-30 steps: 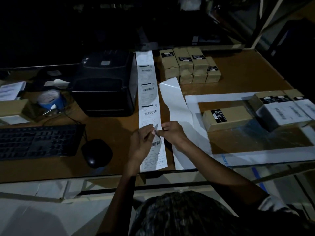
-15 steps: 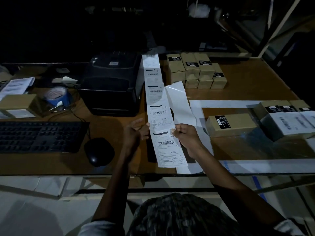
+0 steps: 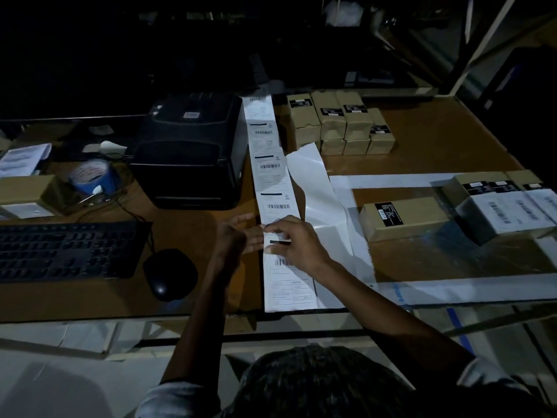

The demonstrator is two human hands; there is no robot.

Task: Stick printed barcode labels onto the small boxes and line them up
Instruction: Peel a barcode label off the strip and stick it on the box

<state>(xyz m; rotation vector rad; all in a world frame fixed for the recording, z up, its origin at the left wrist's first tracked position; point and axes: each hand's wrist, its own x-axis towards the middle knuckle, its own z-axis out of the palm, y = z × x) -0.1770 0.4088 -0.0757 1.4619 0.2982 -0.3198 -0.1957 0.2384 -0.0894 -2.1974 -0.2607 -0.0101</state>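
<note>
Label strip (image 3: pixel 272 188) lies under right hand (image 3: pixel 297 247).

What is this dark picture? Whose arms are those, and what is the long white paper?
The camera sits on a person's head, looking down at a brown wooden desk. The arms are that person's own. A long white strip of printed barcode labels runs along the desk beside the black label printer. The left hand touches the strip's edge with straight fingers; the right hand pinches it, perhaps peeling a label. Small tan cardboard boxes are stacked at the back; one tan box lies alone on the right. A black keyboard and black mouse lie left.
</note>
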